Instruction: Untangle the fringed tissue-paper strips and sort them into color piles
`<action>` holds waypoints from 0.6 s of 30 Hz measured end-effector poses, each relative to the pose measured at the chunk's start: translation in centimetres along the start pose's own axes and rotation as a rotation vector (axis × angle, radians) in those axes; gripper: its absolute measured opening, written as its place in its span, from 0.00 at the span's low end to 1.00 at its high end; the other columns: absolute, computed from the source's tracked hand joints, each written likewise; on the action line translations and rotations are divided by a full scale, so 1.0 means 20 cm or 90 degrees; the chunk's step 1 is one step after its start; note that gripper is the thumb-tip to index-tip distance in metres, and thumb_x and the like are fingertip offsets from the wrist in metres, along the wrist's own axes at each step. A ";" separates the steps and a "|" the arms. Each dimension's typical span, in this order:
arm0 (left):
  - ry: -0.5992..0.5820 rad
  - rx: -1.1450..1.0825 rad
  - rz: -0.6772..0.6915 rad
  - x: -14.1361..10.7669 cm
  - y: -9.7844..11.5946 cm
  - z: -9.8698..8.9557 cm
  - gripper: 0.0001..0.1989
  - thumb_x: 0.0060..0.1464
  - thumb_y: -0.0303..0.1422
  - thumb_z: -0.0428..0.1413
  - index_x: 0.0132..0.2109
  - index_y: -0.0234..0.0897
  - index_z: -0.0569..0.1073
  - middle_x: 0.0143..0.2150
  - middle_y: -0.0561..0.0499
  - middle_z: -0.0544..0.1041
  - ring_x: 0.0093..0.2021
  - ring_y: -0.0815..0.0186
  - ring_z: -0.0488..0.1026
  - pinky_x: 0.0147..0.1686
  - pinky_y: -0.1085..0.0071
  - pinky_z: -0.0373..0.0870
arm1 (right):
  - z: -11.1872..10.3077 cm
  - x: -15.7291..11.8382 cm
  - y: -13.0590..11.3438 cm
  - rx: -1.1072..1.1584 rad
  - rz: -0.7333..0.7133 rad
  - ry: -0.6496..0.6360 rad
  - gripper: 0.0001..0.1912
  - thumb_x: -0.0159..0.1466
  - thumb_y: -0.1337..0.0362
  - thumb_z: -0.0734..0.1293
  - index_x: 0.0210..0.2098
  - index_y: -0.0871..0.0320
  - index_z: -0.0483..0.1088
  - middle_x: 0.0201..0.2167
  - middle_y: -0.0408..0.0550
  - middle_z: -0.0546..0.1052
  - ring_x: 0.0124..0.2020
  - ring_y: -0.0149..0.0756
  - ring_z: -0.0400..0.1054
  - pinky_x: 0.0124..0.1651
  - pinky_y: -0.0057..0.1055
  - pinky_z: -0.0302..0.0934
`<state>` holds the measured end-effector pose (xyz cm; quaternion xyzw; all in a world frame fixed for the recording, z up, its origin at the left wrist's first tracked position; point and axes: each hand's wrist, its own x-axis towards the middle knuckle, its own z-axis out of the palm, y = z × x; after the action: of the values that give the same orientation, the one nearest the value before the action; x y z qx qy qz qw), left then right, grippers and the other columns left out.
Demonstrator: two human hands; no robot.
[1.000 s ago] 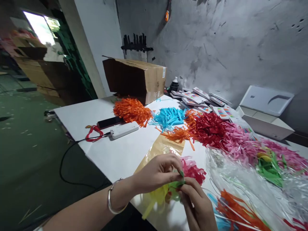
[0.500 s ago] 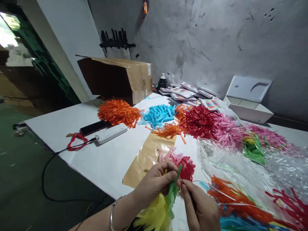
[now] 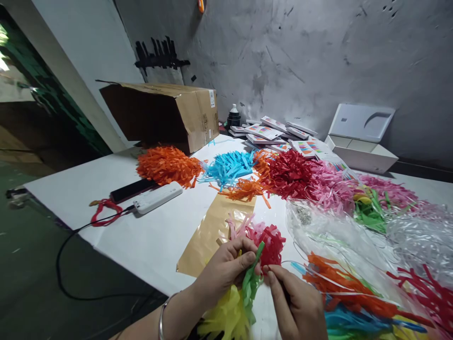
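The left hand (image 3: 231, 259) pinches the green tassel (image 3: 250, 288) by its narrow twisted top, over the near part of the surface (image 3: 148, 236); the yellow tassel (image 3: 226, 311) hangs just below that hand. The right hand (image 3: 297, 300) has thumb and forefinger pressed together, apparently on a thin string, right beside the green one. If the left grip loosens, the twist could unwind and the strips splay; a hard tug could tear them, since they look like thin paper. The red-pink tassel (image 3: 271, 243) lies just beyond the fingers, so its fringe could get caught up in the work. Farther right, the string passes near loose orange strips (image 3: 339, 281) and a plastic bag (image 3: 336, 231), where pulling might snag it or drag them along.
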<state>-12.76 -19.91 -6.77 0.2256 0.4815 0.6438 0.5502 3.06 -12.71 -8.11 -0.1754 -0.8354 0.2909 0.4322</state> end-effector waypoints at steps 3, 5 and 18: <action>-0.001 0.034 0.026 -0.01 0.00 0.00 0.24 0.45 0.50 0.70 0.34 0.36 0.71 0.24 0.54 0.77 0.19 0.75 0.66 0.18 0.80 0.57 | -0.02 0.00 0.01 -0.060 -0.063 -0.025 0.10 0.70 0.68 0.61 0.45 0.57 0.74 0.32 0.48 0.82 0.29 0.34 0.79 0.33 0.23 0.69; -0.025 0.078 0.066 -0.01 0.01 0.00 0.20 0.48 0.46 0.69 0.34 0.35 0.73 0.27 0.52 0.78 0.25 0.72 0.72 0.25 0.79 0.64 | -0.03 0.00 0.02 -0.090 -0.127 -0.057 0.11 0.69 0.70 0.62 0.49 0.59 0.73 0.31 0.48 0.82 0.29 0.34 0.78 0.33 0.24 0.69; -0.073 0.154 0.083 -0.04 0.03 -0.01 0.16 0.51 0.27 0.65 0.45 0.36 0.69 0.29 0.55 0.79 0.32 0.69 0.75 0.35 0.74 0.68 | -0.01 -0.05 -0.04 0.217 0.301 -0.084 0.18 0.70 0.52 0.63 0.30 0.56 0.72 0.18 0.39 0.73 0.12 0.25 0.63 0.16 0.19 0.55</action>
<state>-13.01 -20.68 -6.24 0.3575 0.5077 0.6016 0.5025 3.72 -13.91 -8.19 -0.2710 -0.7368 0.5303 0.3201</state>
